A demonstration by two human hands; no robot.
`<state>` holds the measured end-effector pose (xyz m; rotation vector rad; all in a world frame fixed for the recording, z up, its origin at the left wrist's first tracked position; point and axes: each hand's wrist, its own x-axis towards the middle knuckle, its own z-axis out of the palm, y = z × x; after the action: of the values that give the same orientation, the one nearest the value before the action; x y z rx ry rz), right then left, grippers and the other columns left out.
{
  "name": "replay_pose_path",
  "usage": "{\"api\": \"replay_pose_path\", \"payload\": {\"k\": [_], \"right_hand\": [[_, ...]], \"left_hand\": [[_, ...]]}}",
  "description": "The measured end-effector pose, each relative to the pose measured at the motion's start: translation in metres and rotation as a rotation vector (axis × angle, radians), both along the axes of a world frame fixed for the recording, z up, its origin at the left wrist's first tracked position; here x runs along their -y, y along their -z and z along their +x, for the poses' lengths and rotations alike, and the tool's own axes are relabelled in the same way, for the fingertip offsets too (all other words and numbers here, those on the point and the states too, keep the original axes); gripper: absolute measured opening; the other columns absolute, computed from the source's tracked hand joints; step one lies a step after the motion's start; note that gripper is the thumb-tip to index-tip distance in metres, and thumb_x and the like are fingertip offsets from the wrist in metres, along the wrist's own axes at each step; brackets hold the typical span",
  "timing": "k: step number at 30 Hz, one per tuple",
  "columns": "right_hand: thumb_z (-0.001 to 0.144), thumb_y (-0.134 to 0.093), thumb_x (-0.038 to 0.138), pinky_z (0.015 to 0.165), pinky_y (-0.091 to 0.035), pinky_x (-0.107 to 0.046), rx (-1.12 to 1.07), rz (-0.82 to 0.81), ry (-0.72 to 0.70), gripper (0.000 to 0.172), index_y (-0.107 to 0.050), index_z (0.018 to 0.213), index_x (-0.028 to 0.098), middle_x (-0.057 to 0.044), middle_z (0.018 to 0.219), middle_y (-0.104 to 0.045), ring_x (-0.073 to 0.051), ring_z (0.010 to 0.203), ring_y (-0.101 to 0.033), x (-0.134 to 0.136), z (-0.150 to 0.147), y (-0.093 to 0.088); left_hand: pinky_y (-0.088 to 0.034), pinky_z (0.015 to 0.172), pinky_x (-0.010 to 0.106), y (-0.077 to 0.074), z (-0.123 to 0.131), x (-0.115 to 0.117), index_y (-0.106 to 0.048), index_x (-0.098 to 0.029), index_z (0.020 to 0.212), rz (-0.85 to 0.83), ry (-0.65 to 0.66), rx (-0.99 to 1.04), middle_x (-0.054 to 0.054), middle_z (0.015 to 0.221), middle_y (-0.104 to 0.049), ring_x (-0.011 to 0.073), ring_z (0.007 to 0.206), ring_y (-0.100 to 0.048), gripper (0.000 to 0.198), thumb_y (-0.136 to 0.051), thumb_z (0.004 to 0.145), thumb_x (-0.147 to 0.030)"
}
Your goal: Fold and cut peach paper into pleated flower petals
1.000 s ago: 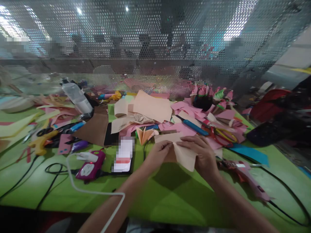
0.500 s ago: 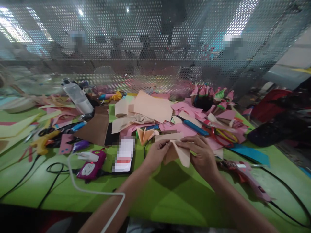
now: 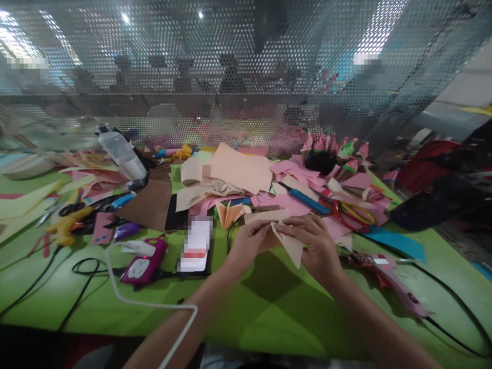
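Both hands hold a folded piece of peach paper (image 3: 291, 246) above the green table (image 3: 269, 307). My left hand (image 3: 248, 245) pinches its left side with the fingers curled. My right hand (image 3: 317, 243) grips the top and right side, and the paper's pointed tip hangs down between the two hands. A small folded orange paper shape (image 3: 227, 212) lies just behind my left hand, next to a phone (image 3: 195, 246).
Loose peach and pink sheets (image 3: 240, 171) pile up behind. A blue knife (image 3: 307, 201) and red scissors (image 3: 346, 215) lie right of them, a pink glue gun (image 3: 388, 277) with cable at the right. A bottle (image 3: 121, 151), purple device (image 3: 144, 261), yellow glue gun (image 3: 67, 225) and cables sit left. A perforated screen (image 3: 246, 77) closes the back.
The paper has been folded narrower: the wide flap seen a second ago now shows as a slim downward point. Both hands stayed in nearly the same place.
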<state>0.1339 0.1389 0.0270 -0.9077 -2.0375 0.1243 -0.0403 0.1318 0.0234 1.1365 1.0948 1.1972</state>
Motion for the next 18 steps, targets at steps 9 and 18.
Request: {"api": "replay_pose_path", "payload": {"k": [9,18], "right_hand": [[0.086,-0.061,0.020,0.079,-0.046,-0.041,-0.050,-0.075,-0.012,0.026,-0.076,0.104,0.031,-0.007,0.101,-0.072,-0.025,0.095,-0.062,-0.0010,0.0047,0.0014],[0.084,-0.058,0.016,0.081,-0.050,-0.041,-0.236,-0.056,0.144,0.031,-0.071,0.109,0.030,-0.006,0.101,-0.068,-0.025,0.096,-0.061,-0.0030,0.0054,-0.0014]], "left_hand": [[-0.047,0.095,0.038,0.0026,-0.0021,0.0014,-0.077,-0.016,0.093,-0.047,0.032,0.009,0.008,0.098,-0.076,0.0249,0.101,-0.065,0.026,-0.065,0.081,-0.036],[-0.048,0.093,0.034,-0.0026,-0.0021,0.0023,-0.077,-0.019,0.099,0.072,-0.122,-0.107,0.005,0.102,-0.076,0.0220,0.100,-0.066,0.025,-0.058,0.083,-0.026]]}}
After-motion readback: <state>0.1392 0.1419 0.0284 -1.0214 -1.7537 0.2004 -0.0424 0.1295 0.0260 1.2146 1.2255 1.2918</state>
